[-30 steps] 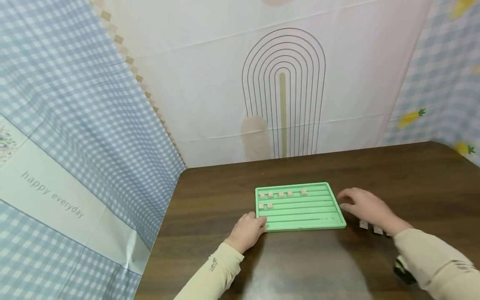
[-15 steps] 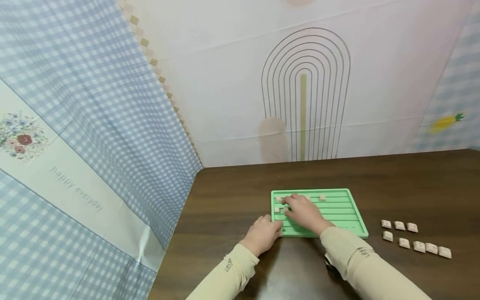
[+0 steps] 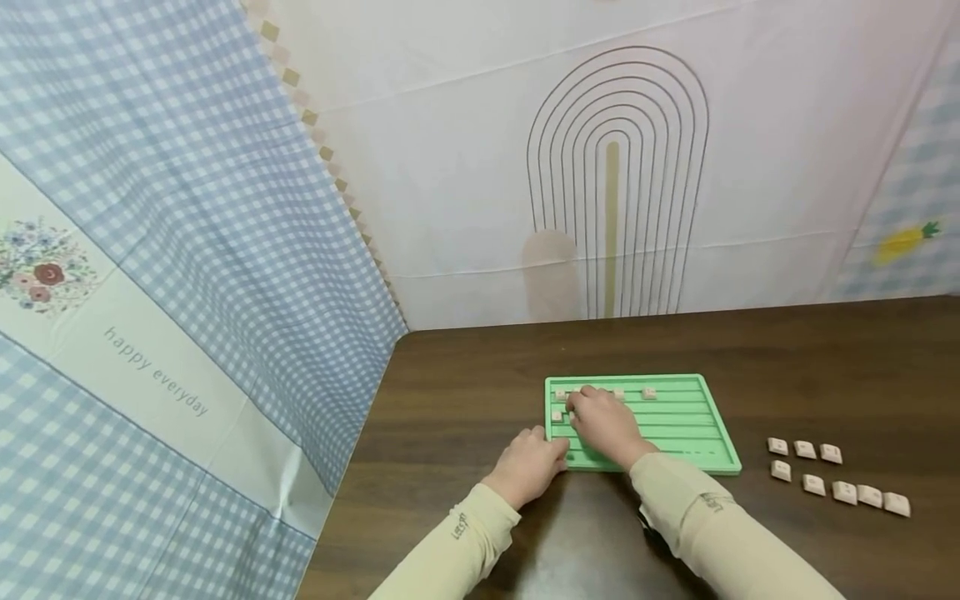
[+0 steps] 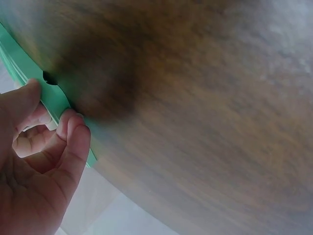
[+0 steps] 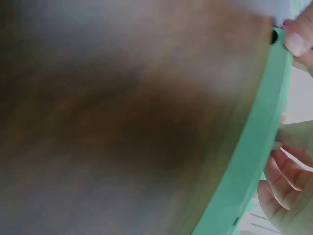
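Pinching the green tray [image 3: 686, 417] at its eight-o'clock corner, the left hand [image 3: 527, 467] is holding the rim between thumb and fingers. The right hand [image 3: 607, 423] is reaching over the tray, its bent fingertips pointing between nine and ten o'clock; whether it is gripping a keycap, one cannot tell. The filling is apparently running somewhere near halfway: tray keycaps [image 3: 648, 392] are lining the top ridge and forming a short second row, partly hidden by that hand. Eight loose keycaps [image 3: 844, 492], seemingly awaiting placement, are lying on the tabletop [image 3: 465, 367] between three and four o'clock from the tray, in rows of three and five. The tray is lying flat, showing parallel ridges; the keycaps are looking pale, with tiny, unreadable markings.
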Demonstrator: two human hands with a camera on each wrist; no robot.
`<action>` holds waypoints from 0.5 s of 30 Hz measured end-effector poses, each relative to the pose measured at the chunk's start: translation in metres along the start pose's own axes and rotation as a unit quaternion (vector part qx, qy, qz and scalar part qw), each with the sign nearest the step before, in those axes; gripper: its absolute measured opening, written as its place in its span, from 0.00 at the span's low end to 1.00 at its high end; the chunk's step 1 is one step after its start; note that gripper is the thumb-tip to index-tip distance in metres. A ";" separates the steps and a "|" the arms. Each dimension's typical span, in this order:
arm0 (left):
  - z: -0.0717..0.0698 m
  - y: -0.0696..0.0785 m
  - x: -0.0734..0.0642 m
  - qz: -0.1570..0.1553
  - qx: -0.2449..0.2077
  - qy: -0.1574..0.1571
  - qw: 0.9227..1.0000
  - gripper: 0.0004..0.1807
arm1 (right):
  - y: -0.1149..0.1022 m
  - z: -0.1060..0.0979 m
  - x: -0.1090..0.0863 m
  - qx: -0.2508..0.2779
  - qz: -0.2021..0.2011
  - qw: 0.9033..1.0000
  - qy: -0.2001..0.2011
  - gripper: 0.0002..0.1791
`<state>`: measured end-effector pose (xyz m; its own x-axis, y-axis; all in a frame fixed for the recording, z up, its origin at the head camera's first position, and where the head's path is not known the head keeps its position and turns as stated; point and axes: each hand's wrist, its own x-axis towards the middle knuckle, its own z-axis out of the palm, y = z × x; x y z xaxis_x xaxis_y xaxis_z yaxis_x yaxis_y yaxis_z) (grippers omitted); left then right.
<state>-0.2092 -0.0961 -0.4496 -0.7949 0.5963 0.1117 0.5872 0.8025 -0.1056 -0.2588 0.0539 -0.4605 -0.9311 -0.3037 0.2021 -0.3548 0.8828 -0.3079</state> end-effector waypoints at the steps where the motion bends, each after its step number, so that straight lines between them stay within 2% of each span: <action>1: 0.001 0.001 0.001 0.001 0.003 0.001 1.000 0.08 | 0.001 -0.001 0.000 0.000 0.000 1.000 0.001 0.05; 5: 0.002 0.003 0.003 0.003 0.008 0.005 1.000 0.09 | 0.005 -0.010 -0.003 0.006 -0.003 1.000 0.009 0.06; 9: 0.001 0.003 0.004 0.001 -0.002 -0.003 1.000 0.09 | 0.018 -0.030 -0.014 0.025 0.001 1.000 0.015 0.08; 12: 0.000 0.003 0.003 -0.004 -0.019 -0.022 1.000 0.09 | 0.039 -0.049 -0.030 0.034 0.006 0.999 0.019 0.09; 15: -0.001 0.002 0.002 -0.012 -0.037 -0.040 0.998 0.09 | 0.070 -0.070 -0.051 0.036 0.023 0.999 0.012 0.10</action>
<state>-0.2093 -0.0928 -0.4488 -0.8163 0.5767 0.0329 0.5759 0.8169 -0.0300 -0.2302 0.1569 -0.4273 -0.9444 -0.2546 0.2081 -0.3182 0.8671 -0.3833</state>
